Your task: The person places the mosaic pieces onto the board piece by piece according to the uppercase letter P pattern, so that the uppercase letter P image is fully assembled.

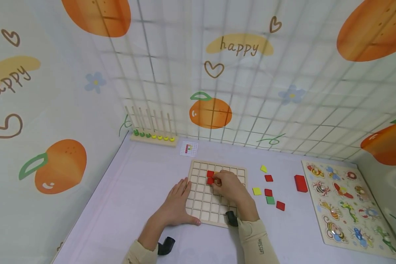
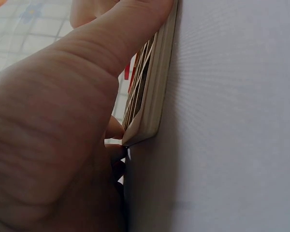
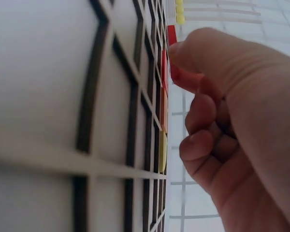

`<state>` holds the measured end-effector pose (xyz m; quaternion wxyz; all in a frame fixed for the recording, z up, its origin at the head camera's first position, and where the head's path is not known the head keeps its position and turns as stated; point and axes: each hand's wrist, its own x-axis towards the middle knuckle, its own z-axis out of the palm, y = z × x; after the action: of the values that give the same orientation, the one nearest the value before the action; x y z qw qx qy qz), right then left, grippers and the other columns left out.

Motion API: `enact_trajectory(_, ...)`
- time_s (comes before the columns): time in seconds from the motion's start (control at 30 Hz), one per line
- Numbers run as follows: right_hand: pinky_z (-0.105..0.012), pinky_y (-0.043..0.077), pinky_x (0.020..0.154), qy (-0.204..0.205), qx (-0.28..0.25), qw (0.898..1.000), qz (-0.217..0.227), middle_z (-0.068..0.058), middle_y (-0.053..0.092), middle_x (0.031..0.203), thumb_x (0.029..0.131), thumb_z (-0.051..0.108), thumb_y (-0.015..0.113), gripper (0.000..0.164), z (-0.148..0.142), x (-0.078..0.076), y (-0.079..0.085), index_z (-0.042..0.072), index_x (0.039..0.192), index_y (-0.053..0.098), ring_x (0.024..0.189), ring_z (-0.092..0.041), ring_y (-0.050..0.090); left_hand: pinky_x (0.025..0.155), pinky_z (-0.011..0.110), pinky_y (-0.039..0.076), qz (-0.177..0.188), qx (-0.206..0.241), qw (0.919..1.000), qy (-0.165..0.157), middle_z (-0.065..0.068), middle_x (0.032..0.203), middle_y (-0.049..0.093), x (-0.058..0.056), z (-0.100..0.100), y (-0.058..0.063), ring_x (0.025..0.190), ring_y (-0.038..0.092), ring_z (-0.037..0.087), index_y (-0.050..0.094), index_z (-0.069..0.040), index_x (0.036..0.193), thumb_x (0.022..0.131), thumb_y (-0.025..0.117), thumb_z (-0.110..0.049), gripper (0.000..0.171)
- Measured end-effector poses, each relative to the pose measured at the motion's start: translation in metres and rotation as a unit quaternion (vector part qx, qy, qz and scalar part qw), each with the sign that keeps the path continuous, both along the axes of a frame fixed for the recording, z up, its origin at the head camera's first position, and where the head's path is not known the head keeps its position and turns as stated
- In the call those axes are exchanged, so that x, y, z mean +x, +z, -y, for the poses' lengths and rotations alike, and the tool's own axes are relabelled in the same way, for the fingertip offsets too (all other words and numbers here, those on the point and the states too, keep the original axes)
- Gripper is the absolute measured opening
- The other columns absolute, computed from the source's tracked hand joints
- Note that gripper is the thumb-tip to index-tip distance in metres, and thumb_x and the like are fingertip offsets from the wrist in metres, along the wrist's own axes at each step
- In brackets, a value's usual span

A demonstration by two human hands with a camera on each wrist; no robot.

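A square wooden grid board (image 1: 196,208) lies on the table. My left hand (image 1: 176,205) is spread at its left side, with fingers along the edge and thumb at the near left corner. Over the upper middle of the board, my right hand (image 1: 230,186) pinches a red square tile (image 3: 172,34) between thumb and forefinger; the thumb hides part of it. In the head view a red tile (image 1: 210,173) sits in a cell just left of the right fingertips. An orange tile (image 3: 164,108) and a yellow tile (image 3: 163,151) show beside it in the right wrist view.
Right of the board lie loose yellow tiles (image 1: 257,191), red tiles (image 1: 280,205) and a green tile (image 1: 270,200). Further right are a red block (image 1: 301,183) and an insect puzzle board (image 1: 330,242). A pattern card (image 1: 193,150) and a peg counting stand (image 1: 151,140) are at the back.
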<state>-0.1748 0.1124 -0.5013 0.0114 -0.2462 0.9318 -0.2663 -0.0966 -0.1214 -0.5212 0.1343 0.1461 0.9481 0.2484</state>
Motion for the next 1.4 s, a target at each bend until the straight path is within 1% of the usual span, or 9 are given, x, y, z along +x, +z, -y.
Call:
enact_trajectory(0.07,-0.024,0.036,0.061,0.001,0.001,1.000,0.003,0.005,0.049,0.072,0.088,0.011,0.076,0.007,0.001,0.000,0.000,0.008,0.088,0.070,0.067,-0.010,0.044,0.129,0.054,0.014,0.001,0.001,1.0000,0.001,0.015,0.173,0.007,0.000,0.000,0.000,0.160,0.005,0.035,0.015,-0.003,0.164,0.061,0.084,-0.075,0.142)
enact_trajectory(0.3,-0.023,0.038,0.062,-0.012,0.016,1.000,0.018,0.006,0.047,0.072,0.088,0.013,0.077,0.008,0.002,-0.001,-0.003,0.012,0.087,0.069,0.067,-0.009,0.045,0.129,0.057,0.014,0.000,0.012,0.9999,-0.001,0.018,0.172,0.007,0.001,-0.001,0.001,0.160,0.005,0.037,0.016,-0.001,0.163,0.061,0.086,-0.072,0.142)
enact_trajectory(0.43,-0.023,0.039,0.062,-0.013,0.025,0.999,0.018,0.005,0.049,0.073,0.088,0.012,0.076,0.007,0.003,-0.001,-0.003,0.009,0.089,0.071,0.067,-0.010,0.045,0.129,0.054,0.013,0.002,0.004,1.0000,0.000,0.016,0.173,0.006,0.001,-0.001,0.001,0.160,0.005,0.035,0.014,-0.003,0.163,0.061,0.085,-0.073,0.143)
enact_trajectory(0.57,-0.024,0.039,0.062,-0.017,0.031,0.999,0.019,0.004,0.051,0.074,0.088,0.012,0.076,0.006,0.005,-0.002,-0.002,0.008,0.091,0.072,0.068,-0.011,0.045,0.129,0.055,0.013,0.004,0.009,0.9999,0.003,0.016,0.173,0.005,0.001,0.000,0.002,0.160,0.004,0.035,0.014,-0.003,0.163,0.061,0.086,-0.072,0.143)
enact_trajectory(0.77,-0.024,0.039,0.064,-0.022,0.027,0.999,0.028,0.004,0.051,0.074,0.088,0.012,0.076,0.006,0.009,-0.002,-0.003,0.007,0.091,0.074,0.069,-0.012,0.046,0.129,0.055,0.014,0.004,0.011,0.9999,0.004,0.016,0.173,0.006,0.002,0.000,0.002,0.160,0.005,0.036,0.014,-0.003,0.163,0.061,0.085,-0.072,0.143)
enact_trajectory(0.97,-0.025,0.041,0.064,-0.030,0.030,0.999,0.025,0.004,0.052,0.075,0.088,0.013,0.075,0.006,0.010,-0.002,-0.001,0.009,0.092,0.075,0.069,-0.011,0.047,0.129,0.055,0.013,0.000,0.011,0.9999,0.001,0.016,0.173,0.005,0.000,0.000,0.001,0.160,0.004,0.035,0.014,-0.003,0.164,0.061,0.084,-0.074,0.143)
enact_trajectory(1.1,-0.025,0.040,0.062,-0.036,0.028,0.998,0.031,0.004,0.052,0.072,0.089,0.014,0.076,0.004,0.011,-0.001,0.001,0.010,0.089,0.075,0.067,-0.011,0.047,0.129,0.055,0.013,-0.001,0.007,1.0000,0.000,0.016,0.173,0.005,-0.001,0.000,0.000,0.160,0.004,0.035,0.013,-0.003,0.164,0.061,0.084,-0.074,0.143)
enact_trajectory(1.23,-0.025,0.039,0.061,-0.046,0.024,0.998,0.044,0.003,0.050,0.070,0.089,0.014,0.076,0.006,0.012,0.000,0.002,0.010,0.086,0.073,0.068,-0.012,0.048,0.129,0.055,0.014,-0.002,0.006,1.0000,0.001,0.016,0.173,0.005,-0.001,0.001,-0.002,0.160,0.004,0.036,0.014,-0.003,0.164,0.061,0.084,-0.075,0.144)
enact_trajectory(1.4,-0.025,0.040,0.062,-0.050,0.019,0.998,0.043,0.003,0.051,0.070,0.089,0.014,0.077,0.006,0.012,0.002,0.003,0.009,0.090,0.077,0.069,-0.012,0.049,0.129,0.054,0.014,0.001,0.003,1.0000,0.003,0.015,0.173,0.005,-0.001,0.001,-0.002,0.161,0.003,0.034,0.013,-0.004,0.164,0.060,0.084,-0.076,0.144)
